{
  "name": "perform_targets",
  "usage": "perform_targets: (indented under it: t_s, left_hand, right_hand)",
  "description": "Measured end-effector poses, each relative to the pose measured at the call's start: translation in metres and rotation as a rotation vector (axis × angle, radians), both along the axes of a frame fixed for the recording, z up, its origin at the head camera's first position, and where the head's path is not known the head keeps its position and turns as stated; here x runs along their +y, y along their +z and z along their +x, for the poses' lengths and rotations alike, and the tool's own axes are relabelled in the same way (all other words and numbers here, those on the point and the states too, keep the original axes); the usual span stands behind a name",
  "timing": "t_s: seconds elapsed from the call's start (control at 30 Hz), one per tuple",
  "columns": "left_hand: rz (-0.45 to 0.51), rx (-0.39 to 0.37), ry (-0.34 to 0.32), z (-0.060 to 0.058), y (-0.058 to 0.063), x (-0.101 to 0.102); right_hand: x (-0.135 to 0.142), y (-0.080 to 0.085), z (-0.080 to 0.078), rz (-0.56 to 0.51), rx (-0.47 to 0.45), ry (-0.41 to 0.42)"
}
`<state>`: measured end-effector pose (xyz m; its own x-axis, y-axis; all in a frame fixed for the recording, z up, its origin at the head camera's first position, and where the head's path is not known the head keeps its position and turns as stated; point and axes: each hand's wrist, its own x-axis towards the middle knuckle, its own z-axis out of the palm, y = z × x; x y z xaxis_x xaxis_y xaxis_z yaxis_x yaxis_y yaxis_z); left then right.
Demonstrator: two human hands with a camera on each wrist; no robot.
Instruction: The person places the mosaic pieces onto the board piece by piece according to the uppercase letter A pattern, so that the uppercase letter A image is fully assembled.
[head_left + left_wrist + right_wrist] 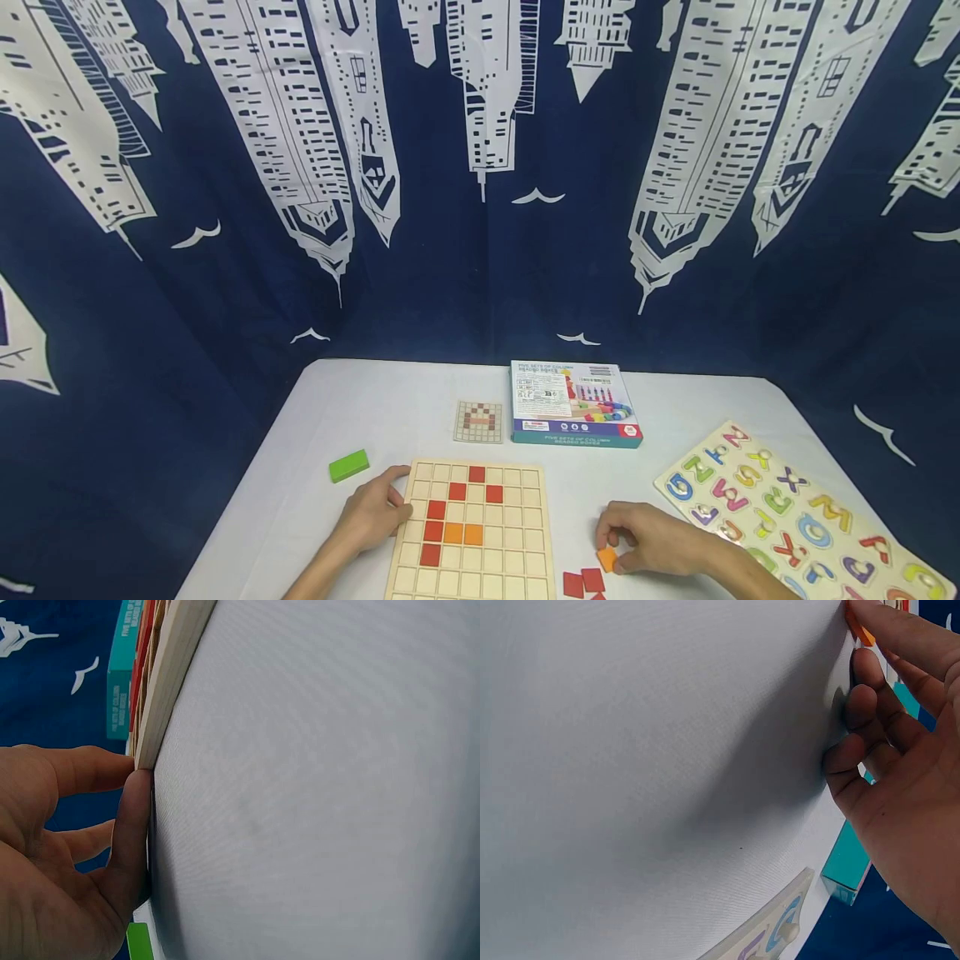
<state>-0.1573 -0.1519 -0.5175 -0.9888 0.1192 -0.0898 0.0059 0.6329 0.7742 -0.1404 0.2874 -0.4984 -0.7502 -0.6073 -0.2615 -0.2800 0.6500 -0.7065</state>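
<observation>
My left hand (371, 512) pinches the left edge of a wooden grid board (517, 518), with thumb and finger meeting at its rim in the left wrist view. Several red square tiles (477, 474) sit in the board's cells, along with two orange tiles (463, 534) side by side. To the right of the board, my right hand (660, 537) holds a loose orange tile (607, 560) at its fingertips, close over the table. Just below that hand lie three loose red tiles (573, 584), one partly cut off by the frame's bottom edge.
Behind the board lies a small pattern card (477, 422), beside a flat boxed toy set (576, 404). A green block (348, 466) rests left of the board. At the right, an alphabet puzzle board (750, 500) reaches under my right forearm. A dark blue patterned curtain (450, 275) hangs behind the table.
</observation>
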Motion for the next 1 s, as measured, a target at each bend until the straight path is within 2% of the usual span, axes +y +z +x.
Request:
perform_targets:
  t_s: [0.2, 0.33, 1.0]
  left_hand:
    - [-0.001, 0.004, 0.001, 0.0002, 0.0005, 0.0000]
    - [0.000, 0.008, 0.001, 0.0005, 0.0007, 0.0002]
    - [-0.001, 0.003, 0.000, -0.0002, -0.0013, -0.0007]
  right_hand:
    - [0.0005, -0.0010, -0.0002, -0.026, 0.068, 0.011]
    - [0.0005, -0.0021, -0.0003, -0.027, 0.083, 0.010]
    - [0.0039, -0.0042, -0.0033, -0.123, -0.010, 0.021]
